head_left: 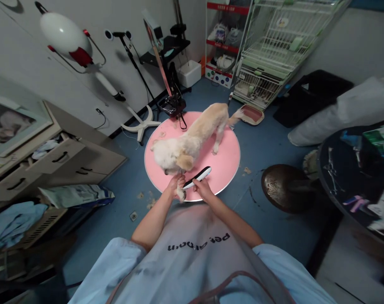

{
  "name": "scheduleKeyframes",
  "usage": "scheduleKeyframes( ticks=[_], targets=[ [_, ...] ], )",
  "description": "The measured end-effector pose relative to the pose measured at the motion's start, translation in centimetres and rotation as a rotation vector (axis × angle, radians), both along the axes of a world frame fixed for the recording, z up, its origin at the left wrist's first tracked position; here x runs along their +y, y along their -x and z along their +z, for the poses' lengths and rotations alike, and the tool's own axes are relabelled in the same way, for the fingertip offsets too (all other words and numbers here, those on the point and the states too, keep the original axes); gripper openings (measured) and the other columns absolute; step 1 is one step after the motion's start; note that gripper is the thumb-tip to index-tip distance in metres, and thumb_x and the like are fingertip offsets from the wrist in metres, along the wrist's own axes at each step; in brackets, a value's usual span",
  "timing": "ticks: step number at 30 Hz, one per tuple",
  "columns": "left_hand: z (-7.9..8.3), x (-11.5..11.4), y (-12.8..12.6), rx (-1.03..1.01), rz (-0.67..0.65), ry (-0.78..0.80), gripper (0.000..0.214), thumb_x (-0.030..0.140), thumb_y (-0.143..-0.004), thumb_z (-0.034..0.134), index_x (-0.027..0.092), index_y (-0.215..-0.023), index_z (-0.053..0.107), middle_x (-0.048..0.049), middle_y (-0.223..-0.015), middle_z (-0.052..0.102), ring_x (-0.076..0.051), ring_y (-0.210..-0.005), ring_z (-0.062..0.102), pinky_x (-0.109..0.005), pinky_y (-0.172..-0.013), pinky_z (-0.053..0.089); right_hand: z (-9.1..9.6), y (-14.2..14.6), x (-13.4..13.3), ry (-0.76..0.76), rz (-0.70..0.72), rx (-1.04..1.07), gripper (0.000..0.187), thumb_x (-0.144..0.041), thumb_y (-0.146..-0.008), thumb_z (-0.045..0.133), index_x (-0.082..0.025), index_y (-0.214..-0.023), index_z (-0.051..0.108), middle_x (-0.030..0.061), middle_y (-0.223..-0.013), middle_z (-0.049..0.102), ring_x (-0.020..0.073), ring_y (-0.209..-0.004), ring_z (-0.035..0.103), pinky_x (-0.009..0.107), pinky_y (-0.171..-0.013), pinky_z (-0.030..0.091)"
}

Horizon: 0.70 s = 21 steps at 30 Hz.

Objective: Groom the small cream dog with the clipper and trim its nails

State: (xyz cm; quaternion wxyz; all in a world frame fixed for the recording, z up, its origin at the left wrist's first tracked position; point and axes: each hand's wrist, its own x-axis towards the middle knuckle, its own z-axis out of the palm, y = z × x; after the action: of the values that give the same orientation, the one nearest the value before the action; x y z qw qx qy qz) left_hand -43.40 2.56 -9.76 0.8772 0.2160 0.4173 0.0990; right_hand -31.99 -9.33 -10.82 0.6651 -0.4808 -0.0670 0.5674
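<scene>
A cream and tan dog [200, 127] stands on a round pink table [228, 162], its head lowered at the table's near left side. My left hand [175, 185] is closed around one of its front legs, and the paw [181, 193] shows below my fingers. In my right hand [202, 188] is a white and black hair clipper [197, 176], gripped at its lower side. The clipper's left end is close to the held leg; whether it touches the fur I cannot tell.
Fur tufts lie on the blue floor [244, 190]. A dark round stool [283, 185] and a dark table [328, 147] with scissors stand at the right. Behind the pink table are a grooming arm [162, 63], a white dryer stand [141, 125] and wire cages [270, 55]. Drawers [57, 154] stand left.
</scene>
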Motion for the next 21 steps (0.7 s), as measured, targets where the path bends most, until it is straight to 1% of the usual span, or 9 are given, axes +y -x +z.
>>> scheduleKeyframes(
  ticks=[3,5,8,11,14,17,21],
  targets=[
    [0.4,0.0,-0.2,0.067,-0.02,-0.07,0.037,0.038,-0.1,0.045,0.022,-0.068,0.036,0.008,-0.047,0.022,-0.006,-0.041,0.011,-0.021,-0.038,0.014,0.9,-0.4,0.4,0.024,0.091,-0.154,0.025,-0.033,-0.066,0.074,-0.023,-0.069,0.051,-0.0073,-0.045,0.05,0.01,-0.04,0.043,0.023,-0.04,0.035],
    [0.6,0.0,-0.2,0.073,-0.013,-0.092,0.034,0.036,-0.101,0.043,0.021,-0.07,0.038,0.0078,-0.048,0.021,-0.007,-0.042,0.01,-0.022,-0.039,0.013,1.6,-0.6,0.8,0.026,0.097,-0.238,0.024,-0.034,-0.067,0.072,-0.023,-0.068,0.051,-0.0068,-0.045,0.05,0.0103,-0.04,0.044,0.022,-0.04,0.035],
    [0.7,0.1,-0.3,0.078,0.007,-0.124,0.03,0.034,-0.101,0.042,0.022,-0.074,0.04,0.0072,-0.05,0.02,-0.008,-0.043,0.01,-0.024,-0.04,0.012,2.5,-0.7,1.3,0.012,0.13,-0.305,0.025,-0.032,-0.065,0.073,-0.022,-0.072,0.052,-0.0067,-0.05,0.053,0.011,-0.044,0.048,0.022,-0.04,0.037],
    [0.8,0.2,-0.3,0.089,0.007,-0.135,0.027,0.032,-0.101,0.042,0.022,-0.075,0.041,0.0069,-0.05,0.02,-0.009,-0.044,0.011,-0.025,-0.042,0.014,3.1,-0.6,1.7,0.013,0.163,-0.353,0.026,-0.032,-0.065,0.073,-0.023,-0.072,0.05,-0.0074,-0.051,0.051,0.0105,-0.043,0.048,0.021,-0.039,0.036],
    [0.8,0.3,-0.4,0.105,0.008,-0.15,0.026,0.028,-0.101,0.038,0.021,-0.077,0.043,0.0069,-0.05,0.019,-0.01,-0.044,0.011,-0.026,-0.043,0.016,3.3,-0.2,1.8,0.034,0.141,-0.388,0.027,-0.033,-0.067,0.072,-0.023,-0.072,0.048,-0.0074,-0.052,0.051,0.0106,-0.045,0.048,0.022,-0.04,0.038],
    [0.9,0.5,-0.5,0.121,-0.01,-0.161,0.027,0.025,-0.101,0.036,0.021,-0.075,0.043,0.007,-0.05,0.019,-0.01,-0.045,0.01,-0.026,-0.045,0.016,3.2,0.1,1.8,0.043,0.159,-0.407,0.026,-0.031,-0.066,0.071,-0.023,-0.074,0.048,-0.0075,-0.054,0.052,0.011,-0.046,0.049,0.022,-0.04,0.039],
    [0.9,0.7,-0.3,0.149,-0.055,-0.185,0.032,0.03,-0.101,0.04,0.022,-0.069,0.038,0.0067,-0.048,0.021,-0.01,-0.046,0.013,-0.026,-0.046,0.018,3.0,0.2,1.8,0.041,0.152,-0.396,0.023,-0.031,-0.068,0.07,-0.022,-0.073,0.049,-0.0068,-0.055,0.052,0.0114,-0.045,0.05,0.023,-0.039,0.04]
  ],
)
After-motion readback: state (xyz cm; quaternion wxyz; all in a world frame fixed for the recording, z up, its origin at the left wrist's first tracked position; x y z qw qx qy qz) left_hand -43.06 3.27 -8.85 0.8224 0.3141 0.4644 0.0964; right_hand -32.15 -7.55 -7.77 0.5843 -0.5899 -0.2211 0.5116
